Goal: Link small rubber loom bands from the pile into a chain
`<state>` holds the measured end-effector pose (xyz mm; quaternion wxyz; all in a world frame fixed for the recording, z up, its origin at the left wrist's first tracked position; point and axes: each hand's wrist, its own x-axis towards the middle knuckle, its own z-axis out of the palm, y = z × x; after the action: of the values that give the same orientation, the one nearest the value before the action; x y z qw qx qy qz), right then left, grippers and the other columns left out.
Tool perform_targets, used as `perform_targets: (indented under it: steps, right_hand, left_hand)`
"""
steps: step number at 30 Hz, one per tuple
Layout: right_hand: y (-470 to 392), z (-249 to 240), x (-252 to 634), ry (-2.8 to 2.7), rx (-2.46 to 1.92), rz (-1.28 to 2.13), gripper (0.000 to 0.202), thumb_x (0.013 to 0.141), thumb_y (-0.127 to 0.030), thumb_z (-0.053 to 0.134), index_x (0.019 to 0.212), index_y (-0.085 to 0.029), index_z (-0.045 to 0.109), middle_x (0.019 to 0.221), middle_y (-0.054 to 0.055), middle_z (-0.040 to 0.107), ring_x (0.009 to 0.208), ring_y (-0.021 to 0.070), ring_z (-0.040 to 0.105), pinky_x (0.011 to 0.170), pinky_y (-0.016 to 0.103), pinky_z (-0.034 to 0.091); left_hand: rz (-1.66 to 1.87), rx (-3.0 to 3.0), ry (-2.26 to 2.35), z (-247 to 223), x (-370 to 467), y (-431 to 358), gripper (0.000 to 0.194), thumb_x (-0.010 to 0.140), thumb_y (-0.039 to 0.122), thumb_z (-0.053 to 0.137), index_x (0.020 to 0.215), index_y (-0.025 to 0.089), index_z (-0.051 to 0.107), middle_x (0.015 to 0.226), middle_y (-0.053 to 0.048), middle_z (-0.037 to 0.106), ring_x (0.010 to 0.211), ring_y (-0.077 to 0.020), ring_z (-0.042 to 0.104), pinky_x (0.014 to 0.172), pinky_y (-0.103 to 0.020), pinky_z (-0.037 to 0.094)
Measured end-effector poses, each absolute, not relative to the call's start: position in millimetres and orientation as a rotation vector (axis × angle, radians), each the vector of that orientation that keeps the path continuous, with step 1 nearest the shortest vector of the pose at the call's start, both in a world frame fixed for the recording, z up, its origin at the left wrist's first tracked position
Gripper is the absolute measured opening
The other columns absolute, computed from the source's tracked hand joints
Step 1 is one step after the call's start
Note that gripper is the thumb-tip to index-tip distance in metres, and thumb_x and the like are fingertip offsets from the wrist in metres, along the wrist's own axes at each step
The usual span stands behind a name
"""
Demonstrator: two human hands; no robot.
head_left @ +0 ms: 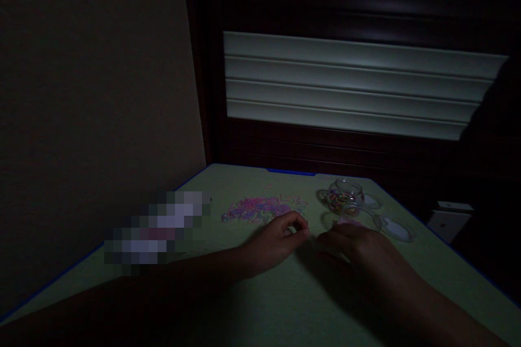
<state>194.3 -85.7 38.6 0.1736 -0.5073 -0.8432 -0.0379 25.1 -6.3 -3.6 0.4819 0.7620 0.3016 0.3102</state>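
In the dim head view my left hand (277, 238) is over the middle of the table, thumb and index finger brought together in a pinch. Whatever sits between those fingertips is too small and dark to name. My right hand (362, 252) faces it a short gap away, its fingers bent and closed, their tips mostly hidden. Just behind my left hand lies a loose pile of thin pink, purple and blue bands (258, 209), which look like small rubber bands. Beyond my right hand lies an open clear jar (364, 216), partly covered by that hand, with some pink content.
A round clear jar (345, 193) holds small multicoloured pieces at the back right. Two clear lids (396, 229) lie beside the jars. A blurred-out, pale object (158, 227) is at the left. The blue-edged table (244, 309) meets a wall and a dark slatted panel.
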Motion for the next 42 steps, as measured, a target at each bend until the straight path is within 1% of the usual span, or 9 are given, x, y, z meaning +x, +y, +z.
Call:
perform_targets:
  steps: [4, 7, 10, 12, 16, 22, 31, 37, 42]
  right_hand:
    - [-85.8, 39.0, 195.3, -2.450, -1.415, -0.151, 0.015, 0.082, -0.015, 0.047, 0.080, -0.020, 0.061, 0.073, 0.001, 0.059, 0.066, 0.0125, 0.054, 0.058, 0.023, 0.034]
    - [-85.5, 38.7, 195.2, -2.479, -1.411, -0.168, 0.017, 0.082, -0.012, 0.046, 0.083, -0.020, 0.061, 0.073, 0.001, 0.059, 0.066, 0.0122, 0.053, 0.058, 0.023, 0.033]
    - [-84.1, 36.5, 196.5, -2.485, -1.395, -0.205, 0.018, 0.080, -0.009, 0.046, 0.081, -0.019, 0.061, 0.073, 0.001, 0.059, 0.066, 0.0121, 0.053, 0.057, 0.023, 0.033]
    - [-83.4, 35.0, 197.9, -2.479, -1.396, -0.241, 0.018, 0.079, -0.009, 0.046, 0.080, -0.020, 0.061, 0.073, 0.001, 0.059, 0.066, 0.0124, 0.053, 0.057, 0.023, 0.032]
    - [-82.4, 33.3, 200.2, -2.501, -1.393, -0.197, 0.017, 0.078, -0.008, 0.048, 0.082, -0.020, 0.059, 0.072, 0.000, 0.057, 0.065, 0.0117, 0.052, 0.058, 0.023, 0.033]
    - [-80.5, 32.7, 201.8, -2.472, -1.385, -0.227, 0.018, 0.078, -0.007, 0.047, 0.081, -0.020, 0.059, 0.072, 0.001, 0.058, 0.065, 0.0121, 0.053, 0.058, 0.022, 0.033]
    - [-84.0, 38.7, 199.1, -2.429, -1.427, -0.237, 0.020, 0.078, -0.005, 0.044, 0.081, -0.018, 0.059, 0.070, 0.001, 0.057, 0.061, 0.0118, 0.052, 0.055, 0.022, 0.033]
    - [-85.5, 41.4, 198.5, -2.417, -1.451, -0.215, 0.019, 0.079, -0.006, 0.044, 0.084, -0.018, 0.059, 0.073, 0.002, 0.058, 0.066, 0.0128, 0.054, 0.056, 0.022, 0.034]
    - [-82.8, 38.2, 199.7, -2.401, -1.448, -0.279, 0.018, 0.079, -0.006, 0.044, 0.079, -0.018, 0.057, 0.070, 0.001, 0.057, 0.062, 0.0128, 0.052, 0.054, 0.023, 0.033]
  left_hand:
    - [0.733, 1.876, 0.705, -3.6, 24.6, -5.7, 0.014, 0.082, 0.032, 0.047, 0.083, 0.017, 0.049, 0.065, 0.005, 0.042, 0.051, -0.0062, 0.037, 0.045, -0.018, 0.026]
    - [0.709, 1.878, 0.693, -4.1, 24.2, -5.3, 0.015, 0.082, 0.033, 0.046, 0.083, 0.018, 0.048, 0.062, 0.006, 0.039, 0.050, -0.0063, 0.036, 0.044, -0.018, 0.025]
    - [0.693, 1.873, 0.690, -4.8, 24.0, -5.4, 0.016, 0.083, 0.034, 0.046, 0.084, 0.018, 0.048, 0.057, 0.007, 0.036, 0.048, -0.0069, 0.034, 0.042, -0.018, 0.023]
    - [0.695, 1.871, 0.699, -4.6, 24.1, -5.8, 0.016, 0.082, 0.034, 0.046, 0.084, 0.018, 0.048, 0.057, 0.007, 0.036, 0.049, -0.0070, 0.034, 0.042, -0.018, 0.023]
    - [0.684, 1.869, 0.717, -2.6, 23.7, -6.9, 0.016, 0.082, 0.034, 0.047, 0.083, 0.018, 0.048, 0.059, 0.006, 0.037, 0.049, -0.0066, 0.035, 0.043, -0.017, 0.024]
    - [0.677, 1.868, 0.709, -2.0, 23.4, -6.9, 0.016, 0.082, 0.034, 0.047, 0.082, 0.018, 0.048, 0.055, 0.008, 0.035, 0.045, -0.0060, 0.033, 0.042, -0.017, 0.022]
    - [0.670, 1.828, 0.723, -2.8, 23.9, -7.7, 0.014, 0.082, 0.032, 0.047, 0.080, 0.018, 0.048, 0.051, 0.008, 0.036, 0.044, -0.0058, 0.033, 0.043, -0.017, 0.023]
    - [0.653, 1.811, 0.718, -4.5, 24.3, -6.4, 0.014, 0.081, 0.032, 0.047, 0.081, 0.018, 0.048, 0.055, 0.007, 0.039, 0.046, -0.0058, 0.035, 0.042, -0.018, 0.022]
    - [0.633, 1.802, 0.724, -2.8, 24.0, -7.2, 0.012, 0.080, 0.030, 0.048, 0.081, 0.018, 0.048, 0.058, 0.007, 0.042, 0.047, -0.0053, 0.036, 0.043, -0.017, 0.023]
